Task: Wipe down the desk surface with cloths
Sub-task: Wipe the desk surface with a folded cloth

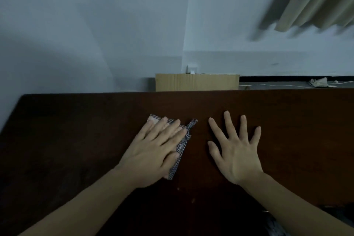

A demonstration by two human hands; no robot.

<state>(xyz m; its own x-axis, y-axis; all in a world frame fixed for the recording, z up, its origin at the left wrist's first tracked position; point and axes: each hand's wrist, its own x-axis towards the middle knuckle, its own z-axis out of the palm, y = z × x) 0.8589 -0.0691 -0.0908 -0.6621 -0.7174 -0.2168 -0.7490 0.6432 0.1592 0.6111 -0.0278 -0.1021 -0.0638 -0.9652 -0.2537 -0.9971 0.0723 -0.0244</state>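
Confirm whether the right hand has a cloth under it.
No, the right hand lies spread on the bare desk; the cloth is under the left hand.

The desk (76, 130) looks like dark, smooth wood with a dull sheen; the cloth (183, 144) is coarse woven fabric (grey-checked); the far box (197, 82) is matt cardboard.

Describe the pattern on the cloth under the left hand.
Head view: the cloth has a fine grey-and-white woven check.
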